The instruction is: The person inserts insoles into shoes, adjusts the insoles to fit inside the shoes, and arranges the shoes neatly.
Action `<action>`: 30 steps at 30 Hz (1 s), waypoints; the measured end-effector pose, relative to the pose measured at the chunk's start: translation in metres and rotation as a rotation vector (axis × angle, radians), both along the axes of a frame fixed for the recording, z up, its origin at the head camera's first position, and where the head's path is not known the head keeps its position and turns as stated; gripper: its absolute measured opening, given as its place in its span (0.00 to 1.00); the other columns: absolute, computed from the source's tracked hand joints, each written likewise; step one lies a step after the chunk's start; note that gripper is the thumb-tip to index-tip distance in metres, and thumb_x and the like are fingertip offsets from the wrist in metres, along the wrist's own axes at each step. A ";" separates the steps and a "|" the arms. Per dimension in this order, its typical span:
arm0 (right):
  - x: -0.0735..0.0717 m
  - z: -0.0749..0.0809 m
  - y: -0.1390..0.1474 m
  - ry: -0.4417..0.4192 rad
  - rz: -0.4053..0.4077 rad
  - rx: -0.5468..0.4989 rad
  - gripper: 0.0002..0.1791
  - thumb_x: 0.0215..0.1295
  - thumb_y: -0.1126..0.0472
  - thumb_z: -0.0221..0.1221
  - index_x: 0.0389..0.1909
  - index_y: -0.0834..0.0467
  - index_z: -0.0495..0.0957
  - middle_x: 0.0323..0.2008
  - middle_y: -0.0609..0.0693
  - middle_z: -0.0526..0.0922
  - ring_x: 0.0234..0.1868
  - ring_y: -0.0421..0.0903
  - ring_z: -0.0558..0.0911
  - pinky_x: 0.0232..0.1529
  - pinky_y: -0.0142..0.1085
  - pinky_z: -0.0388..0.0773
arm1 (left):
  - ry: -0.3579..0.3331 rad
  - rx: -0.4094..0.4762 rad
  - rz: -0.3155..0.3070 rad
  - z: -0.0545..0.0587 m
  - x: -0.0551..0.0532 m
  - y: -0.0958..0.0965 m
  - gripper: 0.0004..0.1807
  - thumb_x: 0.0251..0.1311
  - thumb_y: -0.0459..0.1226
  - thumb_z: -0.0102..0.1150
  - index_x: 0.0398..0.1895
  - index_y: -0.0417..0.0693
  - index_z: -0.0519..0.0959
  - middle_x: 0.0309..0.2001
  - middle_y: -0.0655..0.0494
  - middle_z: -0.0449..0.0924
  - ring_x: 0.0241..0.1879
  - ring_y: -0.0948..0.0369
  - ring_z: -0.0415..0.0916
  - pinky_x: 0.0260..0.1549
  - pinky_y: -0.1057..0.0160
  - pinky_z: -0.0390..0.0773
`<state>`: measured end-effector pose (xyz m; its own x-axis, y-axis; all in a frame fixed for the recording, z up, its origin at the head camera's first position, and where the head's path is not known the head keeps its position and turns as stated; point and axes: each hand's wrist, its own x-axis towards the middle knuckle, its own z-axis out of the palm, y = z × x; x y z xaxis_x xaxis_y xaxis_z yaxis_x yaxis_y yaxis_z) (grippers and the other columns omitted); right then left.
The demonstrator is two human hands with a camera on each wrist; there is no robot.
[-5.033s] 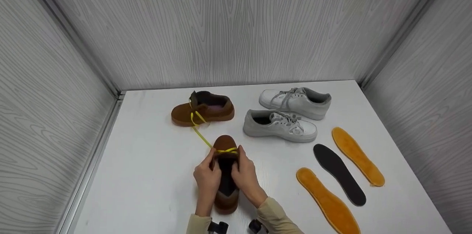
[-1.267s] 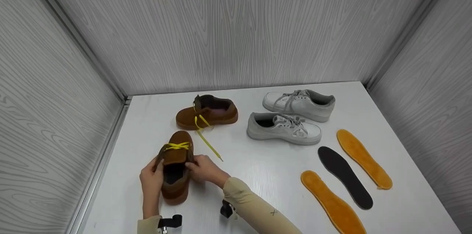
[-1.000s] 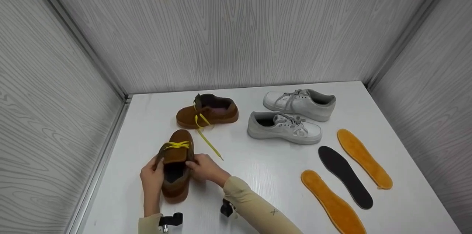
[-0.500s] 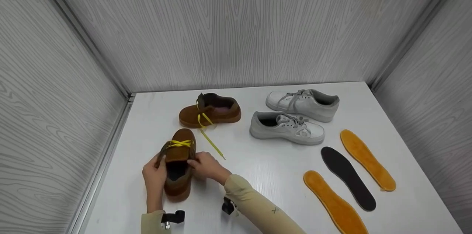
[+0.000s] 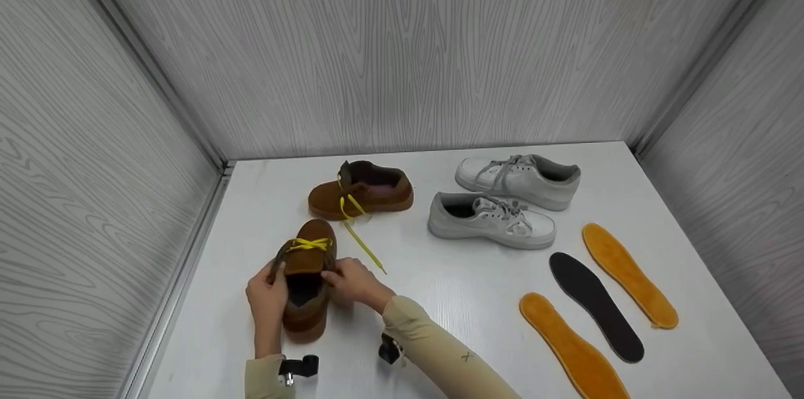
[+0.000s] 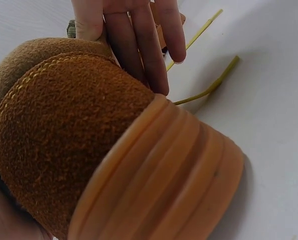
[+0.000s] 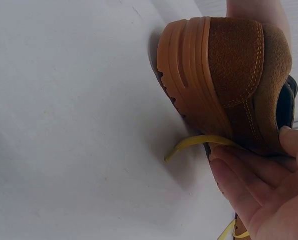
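A brown suede shoe (image 5: pixel 306 323) with a yellow lace (image 5: pixel 311 244) across its front stands at the left, toe pointing away. My left hand (image 5: pixel 267 295) grips the left edge of its opening, thumb toward the inside. At the opposite edge, my right hand (image 5: pixel 353 279) pinches the collar between thumb and fingers. The right wrist view has the right thumb (image 7: pixel 291 142) at the collar, with the other fingers along the outer side. The shoe's heel (image 6: pixel 63 115) fills much of the left wrist view, hiding most of the left hand.
A second brown shoe (image 5: pixel 361 195) stands behind, its yellow lace end (image 5: pixel 367 248) trailing on the white table (image 5: pixel 452 311). Two white sneakers (image 5: pixel 490 223) are right of it. Two orange insoles (image 5: pixel 568 342) and a dark insole (image 5: pixel 597 305) lie at the right. Walls enclose the table.
Since five seconds ago, both hands and the held shoe have shifted left from the middle, and its opening and tongue show more. Over the last second, the hands' grip looks the same.
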<state>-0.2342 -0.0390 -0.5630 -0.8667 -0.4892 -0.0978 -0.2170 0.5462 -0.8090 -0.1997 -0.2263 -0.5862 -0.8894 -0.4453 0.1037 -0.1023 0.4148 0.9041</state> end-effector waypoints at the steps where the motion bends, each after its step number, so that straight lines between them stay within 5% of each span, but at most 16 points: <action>1: 0.000 0.000 0.000 -0.006 -0.002 0.005 0.16 0.74 0.56 0.55 0.24 0.57 0.76 0.20 0.41 0.71 0.24 0.38 0.69 0.26 0.31 0.67 | -0.002 -0.001 0.001 0.000 0.000 0.000 0.19 0.71 0.35 0.53 0.58 0.31 0.78 0.55 0.34 0.78 0.58 0.40 0.74 0.55 0.44 0.72; 13: -0.003 0.000 -0.003 0.036 -0.009 0.018 0.18 0.74 0.56 0.55 0.22 0.58 0.75 0.20 0.42 0.69 0.22 0.38 0.68 0.25 0.31 0.65 | -0.007 -0.029 0.028 0.001 -0.006 0.002 0.18 0.72 0.35 0.52 0.58 0.30 0.77 0.54 0.32 0.78 0.55 0.39 0.76 0.53 0.44 0.73; 21: -0.007 0.006 -0.004 -0.023 -0.046 0.101 0.16 0.71 0.51 0.58 0.29 0.58 0.80 0.24 0.44 0.76 0.26 0.39 0.72 0.29 0.34 0.71 | -0.038 -0.041 0.010 0.002 -0.008 0.002 0.17 0.70 0.34 0.52 0.55 0.31 0.80 0.51 0.33 0.81 0.52 0.41 0.77 0.51 0.45 0.74; 27: -0.017 0.017 0.005 -0.034 0.032 0.099 0.14 0.68 0.50 0.62 0.36 0.59 0.82 0.25 0.43 0.77 0.24 0.38 0.72 0.27 0.31 0.69 | -0.126 -0.031 -0.073 0.018 -0.007 0.001 0.20 0.67 0.33 0.49 0.59 0.31 0.77 0.54 0.33 0.79 0.55 0.43 0.76 0.53 0.47 0.73; 30: -0.023 0.022 0.014 -0.014 0.101 0.072 0.15 0.69 0.51 0.61 0.39 0.60 0.83 0.25 0.43 0.76 0.25 0.37 0.71 0.27 0.29 0.68 | -0.120 0.002 -0.057 0.032 -0.005 0.006 0.22 0.67 0.33 0.47 0.60 0.31 0.76 0.56 0.33 0.78 0.56 0.44 0.76 0.54 0.48 0.74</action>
